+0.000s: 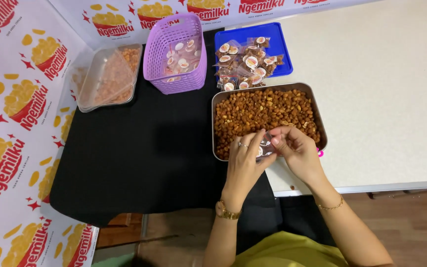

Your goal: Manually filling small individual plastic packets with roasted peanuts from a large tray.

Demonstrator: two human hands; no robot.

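Note:
A steel tray [219,97] full of brown fried snack pieces [263,111] lies in front of me. Over its near edge my left hand [245,160] and my right hand [296,151] pinch a small clear plastic pouch [266,147] between their fingers. The left hand wears a ring and a gold watch; the right wrist has a thin bracelet. What the pouch contains cannot be made out.
A blue tray [280,49] holds several filled pouches with round labels. A purple basket [176,74] contains empty labelled pouches. A clear lidded container [107,76] of orange snacks stands at the left on a black cloth [144,153]. White tabletop [386,99] extends right.

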